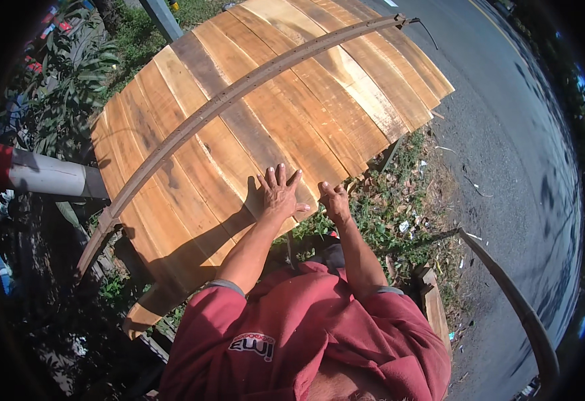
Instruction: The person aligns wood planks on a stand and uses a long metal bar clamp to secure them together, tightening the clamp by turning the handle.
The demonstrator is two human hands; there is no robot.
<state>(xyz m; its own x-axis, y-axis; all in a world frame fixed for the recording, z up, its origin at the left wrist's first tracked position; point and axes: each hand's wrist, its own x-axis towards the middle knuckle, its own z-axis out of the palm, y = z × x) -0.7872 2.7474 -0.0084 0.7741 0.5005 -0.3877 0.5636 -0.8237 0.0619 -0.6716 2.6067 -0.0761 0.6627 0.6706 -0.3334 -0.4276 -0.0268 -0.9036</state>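
Left hand (pixel 279 195): palm down on the planks (pixel 259 113), fingers spread wide, gripping none.
Right hand (pixel 336 202): at the planks' near edge, fingers bent; whether it grips the edge, I cannot tell.
Planks: side by side under and beyond the hands; at least ten, exact count unclear.
Crosspiece (pixel 240 88): one long, narrow wooden strip, lying across the planks beyond both hands.
Pole (pixel 48 172): one, red and white, close against the planks' left side.
Metal post (pixel 161 17): one, behind the far edge.
Dark beam (pixel 516 295): one, at right, apart from the planks.
Road (pixel 506 174): beyond the right side.
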